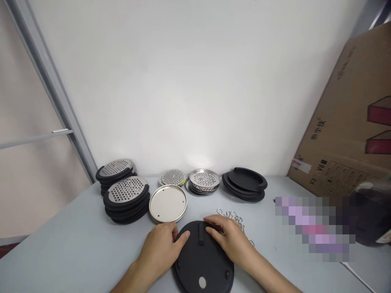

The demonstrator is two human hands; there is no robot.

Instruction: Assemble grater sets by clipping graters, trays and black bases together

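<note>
A black round plastic base (204, 262) lies in front of me on the table, with a raised strap-like tab near its far edge and a pale oval spot near its close edge. My left hand (161, 246) grips its left rim, thumb on top and fingers curled at the edge. On the far right rim my right hand (230, 240) is closed, thumb and fingers beside the tab. Several small wire rings with loops (233, 215) lie just beyond my right hand. Past my left hand rests a stack of shiny round metal plates (168, 203).
Black-rimmed graters are stacked at the left (126, 199) and behind (116, 169). Loose perforated grater discs (204, 179) and black round bases (244, 183) line the wall. A cardboard box (342, 122), a dark rounded object (366, 215) and a pixelated patch occupy the right.
</note>
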